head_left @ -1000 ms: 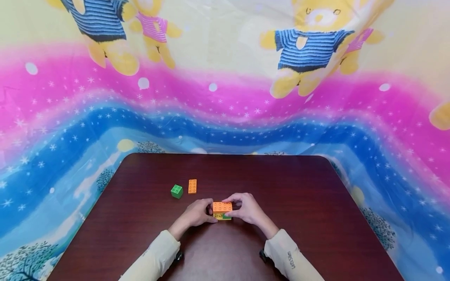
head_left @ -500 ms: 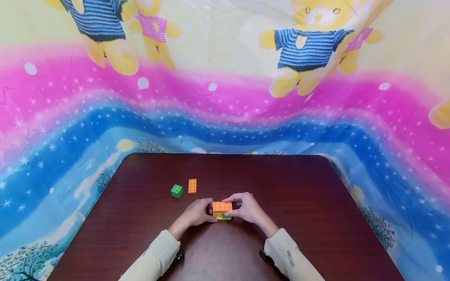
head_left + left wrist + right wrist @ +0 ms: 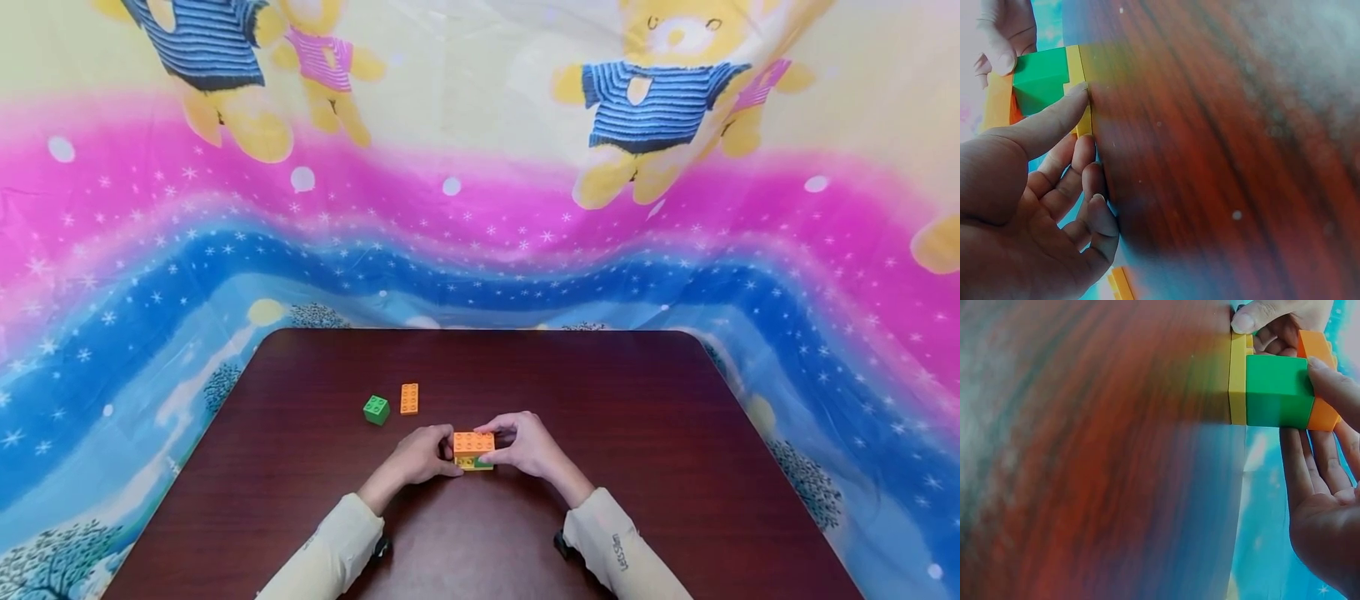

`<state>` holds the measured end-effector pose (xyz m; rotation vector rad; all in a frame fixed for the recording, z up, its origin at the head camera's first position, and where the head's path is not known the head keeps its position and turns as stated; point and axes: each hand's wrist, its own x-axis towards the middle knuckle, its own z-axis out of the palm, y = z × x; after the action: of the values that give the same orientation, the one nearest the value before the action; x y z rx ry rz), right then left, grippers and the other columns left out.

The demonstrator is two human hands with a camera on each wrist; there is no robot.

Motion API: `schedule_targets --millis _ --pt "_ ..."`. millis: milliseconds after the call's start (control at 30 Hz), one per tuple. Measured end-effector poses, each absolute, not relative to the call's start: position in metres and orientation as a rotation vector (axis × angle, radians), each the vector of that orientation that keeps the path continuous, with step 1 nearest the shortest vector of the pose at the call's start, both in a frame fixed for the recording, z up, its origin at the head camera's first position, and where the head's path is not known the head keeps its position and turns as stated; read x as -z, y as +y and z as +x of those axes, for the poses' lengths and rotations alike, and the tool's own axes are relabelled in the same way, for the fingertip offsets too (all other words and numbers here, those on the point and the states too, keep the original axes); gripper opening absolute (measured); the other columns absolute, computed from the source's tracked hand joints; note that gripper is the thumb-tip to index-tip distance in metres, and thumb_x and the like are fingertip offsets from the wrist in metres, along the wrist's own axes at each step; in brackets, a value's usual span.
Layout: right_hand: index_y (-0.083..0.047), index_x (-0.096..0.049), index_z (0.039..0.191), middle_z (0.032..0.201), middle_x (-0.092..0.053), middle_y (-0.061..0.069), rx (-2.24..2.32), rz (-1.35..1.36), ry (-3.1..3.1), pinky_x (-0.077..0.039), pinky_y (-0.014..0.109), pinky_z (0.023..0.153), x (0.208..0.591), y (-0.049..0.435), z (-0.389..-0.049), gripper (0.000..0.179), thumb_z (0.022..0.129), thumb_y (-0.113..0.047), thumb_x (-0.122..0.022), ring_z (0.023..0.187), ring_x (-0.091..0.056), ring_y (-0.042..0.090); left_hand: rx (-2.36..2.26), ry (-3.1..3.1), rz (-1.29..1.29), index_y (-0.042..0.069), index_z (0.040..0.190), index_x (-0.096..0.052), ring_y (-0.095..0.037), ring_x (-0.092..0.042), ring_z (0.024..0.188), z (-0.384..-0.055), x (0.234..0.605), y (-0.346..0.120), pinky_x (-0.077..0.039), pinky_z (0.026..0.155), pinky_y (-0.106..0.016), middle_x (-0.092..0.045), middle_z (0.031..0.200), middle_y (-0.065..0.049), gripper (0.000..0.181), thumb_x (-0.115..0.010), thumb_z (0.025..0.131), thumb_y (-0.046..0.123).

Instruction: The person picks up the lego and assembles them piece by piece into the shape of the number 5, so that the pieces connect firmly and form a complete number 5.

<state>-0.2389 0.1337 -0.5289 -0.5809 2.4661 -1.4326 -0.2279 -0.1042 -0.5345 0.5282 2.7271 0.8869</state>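
Observation:
A small stack of toy building bricks stands near the table's middle, between both hands. On top lies a flat orange plate brick (image 3: pixel 474 441) with several studs. Under its right end is a green brick (image 3: pixel 1279 390), which sits on a flat yellow plate brick (image 3: pixel 1238 387) against the tabletop. At the left, the orange end overhangs bare yellow studs. My left hand (image 3: pixel 422 452) grips the yellow plate's left end between thumb and fingers. With my right hand (image 3: pixel 531 447) I pinch the orange plate's right end, thumb at the seam with the green brick.
Beyond my left hand lie a loose green brick (image 3: pixel 377 409) and a second orange plate brick (image 3: pixel 409 399). The dark wooden table (image 3: pixel 600 383) has a rounded far edge, with a printed bear cloth (image 3: pixel 480 275) hanging behind it.

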Motion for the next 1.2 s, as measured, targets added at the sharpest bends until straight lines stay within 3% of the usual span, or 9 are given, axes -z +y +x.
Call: schedule_targets --millis 1200 --pt "-0.023 -0.080 0.114 0.112 -0.076 0.000 1.429 -0.561 2.454 -0.061 0.033 0.084 0.5276 0.1342 -0.2393 0.039 0.078 -0.018 -0.092 0.095 -0.074 0.013 -1.011 2.638 0.564 0.010 0.095 -0.063 -0.012 -0.054 0.075 -0.2280 0.5310 -0.1116 -0.046 0.070 -0.030 -0.065 0.089 -0.002 0.032 -0.090 0.081 0.023"
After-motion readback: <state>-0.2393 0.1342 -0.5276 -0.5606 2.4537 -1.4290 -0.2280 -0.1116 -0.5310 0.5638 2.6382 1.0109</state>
